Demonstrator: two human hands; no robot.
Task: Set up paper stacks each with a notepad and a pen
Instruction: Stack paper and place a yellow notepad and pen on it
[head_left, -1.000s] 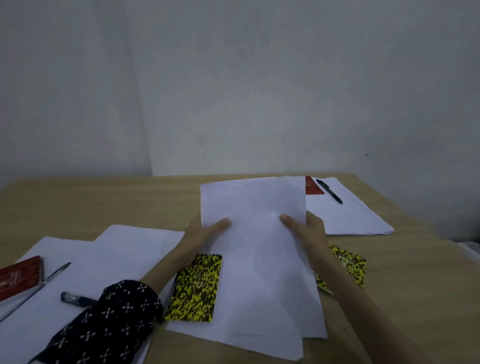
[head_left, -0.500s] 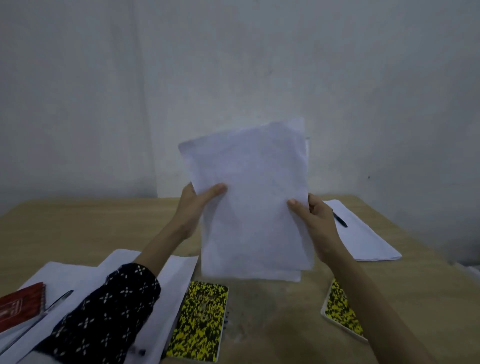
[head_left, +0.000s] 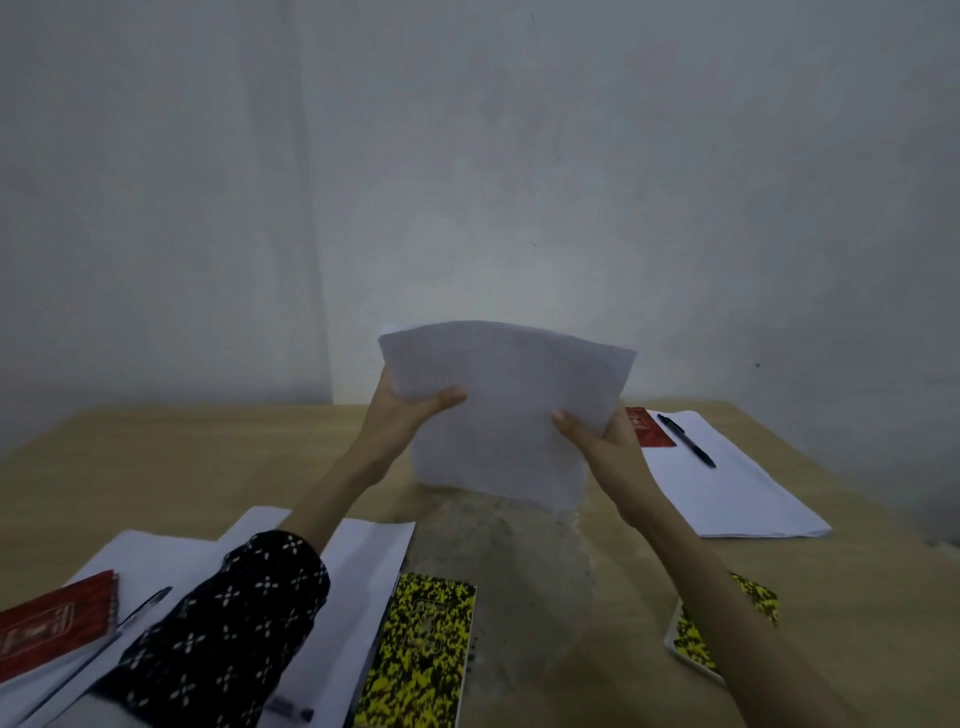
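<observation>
A sheaf of white paper (head_left: 511, 410) stands upright with its lower edge on the wooden table (head_left: 208, 457). My left hand (head_left: 410, 410) grips its left side and my right hand (head_left: 597, 441) grips its right side, thumbs in front. At the far right lies a paper stack (head_left: 737, 493) with a red notepad (head_left: 649, 428) and a black pen (head_left: 685, 440) on it. At the near left, another paper stack (head_left: 358, 561) carries a red spiral notepad (head_left: 52, 623) and a pen (head_left: 137, 610). Two yellow-and-black notepads (head_left: 421, 654) (head_left: 691, 639) lie flat near me.
A second dark pen (head_left: 291, 711) shows at the bottom edge on the left papers. A worn grey patch (head_left: 504, 551) marks the table's middle. A pale wall rises right behind the table's far edge.
Both hands lifted the sheaf off the table, turned it upright, then lowered it so its bottom edge meets the table farther from me. The yellow notepads it covered are now in full view.
</observation>
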